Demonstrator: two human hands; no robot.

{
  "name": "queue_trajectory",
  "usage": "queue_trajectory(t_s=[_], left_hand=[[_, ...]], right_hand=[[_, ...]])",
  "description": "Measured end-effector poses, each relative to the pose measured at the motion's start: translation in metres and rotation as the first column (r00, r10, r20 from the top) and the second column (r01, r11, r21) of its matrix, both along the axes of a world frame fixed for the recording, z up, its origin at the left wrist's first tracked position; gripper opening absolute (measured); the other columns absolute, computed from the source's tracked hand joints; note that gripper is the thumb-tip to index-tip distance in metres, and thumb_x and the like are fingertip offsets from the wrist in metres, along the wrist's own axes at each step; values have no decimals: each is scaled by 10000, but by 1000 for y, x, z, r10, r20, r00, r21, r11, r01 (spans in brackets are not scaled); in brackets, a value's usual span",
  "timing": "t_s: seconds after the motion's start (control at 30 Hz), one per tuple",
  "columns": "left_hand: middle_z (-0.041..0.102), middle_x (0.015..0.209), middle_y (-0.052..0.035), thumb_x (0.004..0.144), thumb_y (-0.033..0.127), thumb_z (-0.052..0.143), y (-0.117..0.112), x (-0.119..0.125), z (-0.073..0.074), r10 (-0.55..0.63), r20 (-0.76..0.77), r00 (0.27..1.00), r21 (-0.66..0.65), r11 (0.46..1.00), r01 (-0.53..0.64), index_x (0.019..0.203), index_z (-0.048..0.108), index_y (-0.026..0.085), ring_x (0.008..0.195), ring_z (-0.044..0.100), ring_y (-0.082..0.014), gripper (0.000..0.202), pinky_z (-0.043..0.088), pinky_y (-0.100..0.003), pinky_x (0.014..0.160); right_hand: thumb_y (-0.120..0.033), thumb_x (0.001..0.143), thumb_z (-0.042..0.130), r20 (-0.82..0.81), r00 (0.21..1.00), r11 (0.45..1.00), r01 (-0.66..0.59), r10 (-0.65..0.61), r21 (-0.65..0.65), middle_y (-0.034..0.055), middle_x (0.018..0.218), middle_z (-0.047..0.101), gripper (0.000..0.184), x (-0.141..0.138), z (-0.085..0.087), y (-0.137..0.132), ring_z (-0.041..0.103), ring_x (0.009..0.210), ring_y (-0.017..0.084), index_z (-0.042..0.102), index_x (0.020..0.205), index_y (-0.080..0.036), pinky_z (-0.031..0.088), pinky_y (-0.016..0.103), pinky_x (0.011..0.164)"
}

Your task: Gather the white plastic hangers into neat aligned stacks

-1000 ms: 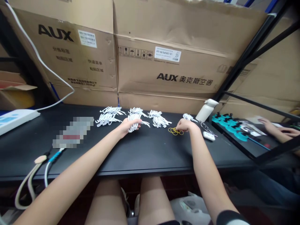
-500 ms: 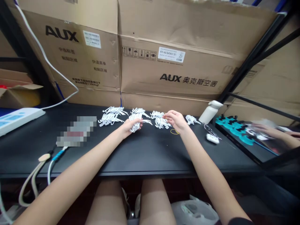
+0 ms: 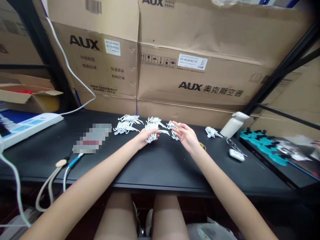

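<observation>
My left hand (image 3: 146, 137) is closed around a bundle of thin white wire hooks (image 3: 151, 132), their straight ends sticking out to the right. To the right of it, my right hand (image 3: 186, 135) is raised with its fingers apart. Whether a thin band is looped on those fingers I cannot make out. Partly behind them lie more white hooks (image 3: 170, 124). Other hook bundles rest at the left (image 3: 124, 127), behind the held bundle (image 3: 153, 120) and toward the bottle (image 3: 212, 132). Yellow rubber bands (image 3: 203, 146) lie beside my right wrist, partly hidden.
A white bottle (image 3: 234, 124), dark cord and small white case (image 3: 236, 155) stand at the right of the black table (image 3: 160, 166). At left are a pixelated device (image 3: 92, 138) with a cable and a power strip (image 3: 32, 128). Cardboard boxes (image 3: 190, 76) wall the back.
My right hand's fingers have gone from pinched together to spread apart, and the hand sits closer to the held bundle. My left hand keeps its hold. The whole view has shifted slightly.
</observation>
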State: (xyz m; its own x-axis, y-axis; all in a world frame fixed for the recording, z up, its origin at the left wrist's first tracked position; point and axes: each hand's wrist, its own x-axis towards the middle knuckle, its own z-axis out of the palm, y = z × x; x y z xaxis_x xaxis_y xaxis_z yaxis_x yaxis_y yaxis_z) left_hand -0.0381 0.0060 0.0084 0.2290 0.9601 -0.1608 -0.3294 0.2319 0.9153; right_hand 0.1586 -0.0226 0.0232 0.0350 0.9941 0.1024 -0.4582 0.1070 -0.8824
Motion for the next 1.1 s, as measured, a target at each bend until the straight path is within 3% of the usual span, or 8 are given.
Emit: queue_trajectory(t_s=[0.13,0.3,0.43,0.67,0.8,0.87,0.93,1.1], left_hand=[[679,694,-51,668,87,718,-1,0,1,4,-9,1000,-3,1000,-4,840,691,96,578,630,-118,174,526,-225,549],[678,689,-58,632,85,744,-2,1,0,-70,-18,997,19,997,71,828,686,87,595,639,-134,204,523,-240,574],[685,690,-66,615,106,751,-5,2,-2,-236,-14,972,56,970,236,799,697,96,605,638,-147,192,501,-239,574],[677,669,-34,609,154,746,-10,4,-1,-245,66,967,127,964,235,764,692,118,598,622,-132,168,483,-222,572],[687,704,-13,595,156,772,-9,5,1,-57,108,993,141,989,41,821,695,116,602,617,-111,242,487,-213,586],[708,769,-26,601,143,771,-8,6,3,13,126,992,133,991,-30,825,692,114,655,641,-120,239,511,-222,635],[713,785,-37,617,132,762,-7,6,4,44,155,987,113,992,-62,798,677,116,698,664,-140,201,531,-243,669],[672,678,-17,674,142,740,-5,5,7,120,178,977,37,991,-129,769,648,120,617,648,-120,134,526,-226,587]], right_hand=[[-308,603,817,315,946,982,14,-73,187,113,1348,566,409,-3,-7,-2,684,580,131,440,708,-191,336,166,320],[-373,588,834,683,729,936,-204,-50,286,137,1474,397,410,-8,-9,-10,640,586,92,563,838,-193,481,242,469],[-380,606,828,773,622,890,-275,-124,363,97,1259,543,493,-14,-11,-13,589,596,75,607,1016,-218,517,268,587],[-405,610,807,570,800,958,-276,188,71,-70,675,551,431,-30,-24,-9,523,464,71,482,812,-208,450,201,408],[-439,733,714,278,815,861,-465,508,-208,-39,640,562,340,-38,-27,-11,621,557,104,495,751,-179,486,186,448],[-426,792,655,114,806,795,-532,581,-292,-15,687,587,290,-39,-27,-11,654,620,108,527,773,-166,491,172,471],[-401,805,645,10,815,775,-546,579,-318,1,737,603,255,-38,-27,-11,672,686,110,558,800,-161,492,160,494],[-251,656,785,23,934,900,-337,357,-278,-35,725,597,298,-37,-32,-8,635,656,79,504,744,-203,424,129,460]])
